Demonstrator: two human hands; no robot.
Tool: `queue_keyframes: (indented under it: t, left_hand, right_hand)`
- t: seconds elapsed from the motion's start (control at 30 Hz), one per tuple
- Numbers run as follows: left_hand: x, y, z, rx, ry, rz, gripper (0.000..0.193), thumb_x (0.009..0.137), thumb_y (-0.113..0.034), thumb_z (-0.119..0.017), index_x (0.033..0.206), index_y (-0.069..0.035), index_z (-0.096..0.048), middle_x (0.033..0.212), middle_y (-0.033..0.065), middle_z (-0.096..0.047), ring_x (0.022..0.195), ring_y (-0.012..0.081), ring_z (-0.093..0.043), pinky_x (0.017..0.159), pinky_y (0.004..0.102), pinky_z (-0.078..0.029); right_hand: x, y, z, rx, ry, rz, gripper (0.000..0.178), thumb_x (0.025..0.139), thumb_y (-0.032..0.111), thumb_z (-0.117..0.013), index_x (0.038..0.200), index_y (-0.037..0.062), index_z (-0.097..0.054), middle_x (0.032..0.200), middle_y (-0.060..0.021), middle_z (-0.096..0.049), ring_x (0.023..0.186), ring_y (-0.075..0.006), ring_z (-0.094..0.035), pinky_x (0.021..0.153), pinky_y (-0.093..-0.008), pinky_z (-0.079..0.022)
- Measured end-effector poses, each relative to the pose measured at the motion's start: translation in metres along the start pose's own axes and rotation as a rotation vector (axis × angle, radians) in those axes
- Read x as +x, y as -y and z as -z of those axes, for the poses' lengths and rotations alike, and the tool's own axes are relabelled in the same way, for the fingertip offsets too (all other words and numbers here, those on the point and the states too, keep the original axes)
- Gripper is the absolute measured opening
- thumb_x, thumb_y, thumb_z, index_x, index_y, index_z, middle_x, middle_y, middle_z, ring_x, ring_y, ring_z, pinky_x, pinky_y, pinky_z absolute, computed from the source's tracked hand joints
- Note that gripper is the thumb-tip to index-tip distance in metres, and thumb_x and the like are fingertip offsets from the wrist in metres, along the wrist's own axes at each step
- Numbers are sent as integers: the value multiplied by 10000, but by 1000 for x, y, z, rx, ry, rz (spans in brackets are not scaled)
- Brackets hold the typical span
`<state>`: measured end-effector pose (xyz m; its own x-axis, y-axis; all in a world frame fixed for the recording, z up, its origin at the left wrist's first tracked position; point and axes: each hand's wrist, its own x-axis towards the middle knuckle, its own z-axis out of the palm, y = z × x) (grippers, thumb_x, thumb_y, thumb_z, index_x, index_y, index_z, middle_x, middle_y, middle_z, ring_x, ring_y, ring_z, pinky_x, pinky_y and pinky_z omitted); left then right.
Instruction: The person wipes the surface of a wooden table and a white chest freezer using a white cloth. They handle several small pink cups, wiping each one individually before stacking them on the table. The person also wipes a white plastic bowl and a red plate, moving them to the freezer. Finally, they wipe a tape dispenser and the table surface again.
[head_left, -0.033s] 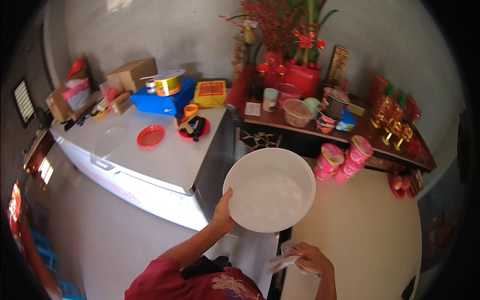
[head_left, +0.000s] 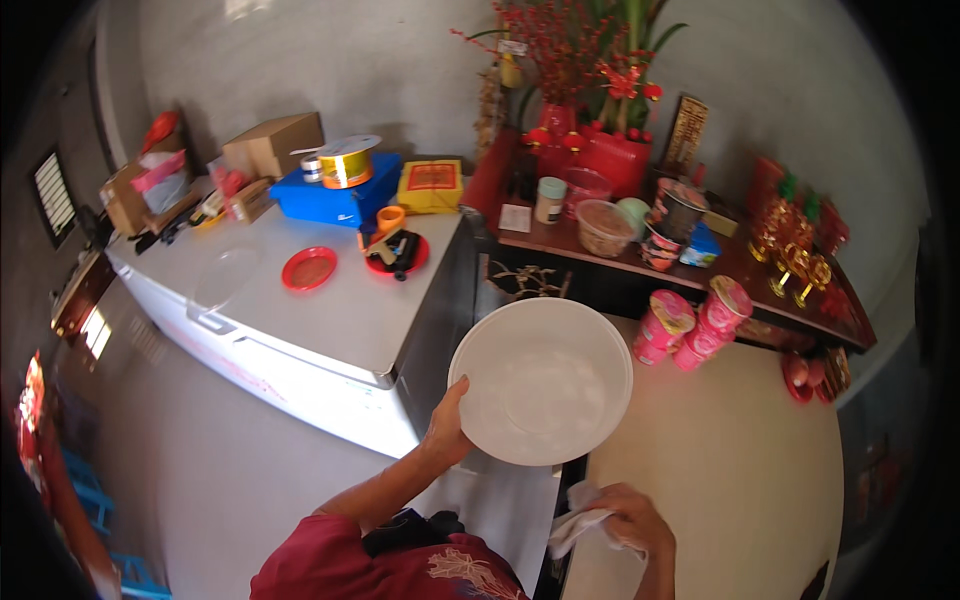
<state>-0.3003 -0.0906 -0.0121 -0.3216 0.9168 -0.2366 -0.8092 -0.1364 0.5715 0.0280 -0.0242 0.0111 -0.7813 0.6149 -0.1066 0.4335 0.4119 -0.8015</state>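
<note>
My left hand (head_left: 447, 430) grips a large white round basin (head_left: 540, 385) by its left rim, thumb over the edge. The basin is tilted so that its inside faces me, and nothing lies in it. My right hand (head_left: 632, 518), slightly smeared by motion, is closed around a crumpled white cloth (head_left: 575, 522). This hand is below and to the right of the basin, apart from it, above a pale beige surface (head_left: 720, 470).
To the left stands a white chest freezer (head_left: 350, 340) bearing a red plate (head_left: 309, 269), a blue box (head_left: 335, 195) and a yellow box (head_left: 430, 187). Pink stacked tubs (head_left: 665, 325) stand before a dark wooden cabinet (head_left: 560, 240). A person's arm (head_left: 70, 500) shows at far left.
My right hand and the cloth have moved slightly right. The surroundings sit a little farther right and lower in the picture. The basin stays in my left hand.
</note>
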Motion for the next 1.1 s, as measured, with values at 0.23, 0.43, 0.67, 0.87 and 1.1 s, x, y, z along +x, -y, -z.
queue_keyframes:
  t: [0.23, 0.43, 0.67, 0.87, 1.1]
  left_hand:
    - [-14, -77, 77, 344, -179, -332, 492, 903, -295, -407, 1305, -12, -429, 1265, 162, -519, 1142, 293, -543, 914, 456, -482]
    - [-17, -159, 108, 86, -267, -244, 617, 854, -290, -448, 1397, -54, -276, 1381, 187, -402, 1264, 396, -431, 958, 653, -383]
    - [3, -291, 187, 68, -451, -502, 679, 868, -373, -420, 1445, -98, -192, 1454, 213, -304, 1304, 454, -360, 926, 734, -306]
    - [45, -411, 236, 62, -856, -716, 658, 827, -431, -459, 1389, -150, -265, 1443, 193, -271, 1277, 479, -345, 884, 750, -327]
    - [33, -528, 403, 267, -1198, -879, 712, 784, -517, -473, 1391, -159, -371, 1385, 231, -329, 1261, 411, -350, 963, 561, -377]
  right_hand:
    - [-17, -34, -45, -859, -554, -90, 205, 778, 57, -605, 960, 121, -675, 1112, -150, -535, 885, -325, -584, 697, -414, -525]
    - [-21, 21, -24, -340, -512, 25, 312, 843, 95, -570, 1151, 84, -618, 1198, -202, -551, 1111, -408, -494, 925, -483, -441]
    - [27, 28, -84, -849, -599, -690, 368, 881, 190, -512, 1236, 102, -557, 1264, -145, -525, 1150, -359, -481, 929, -505, -426]
    - [15, -46, -85, -1192, -697, -621, 375, 887, 270, -520, 1236, 141, -571, 1254, -87, -558, 1155, -303, -498, 906, -509, -432]
    - [17, -73, -84, -1190, -751, -662, 414, 887, 332, -532, 1257, 149, -563, 1246, -57, -577, 1186, -299, -489, 918, -501, -408]
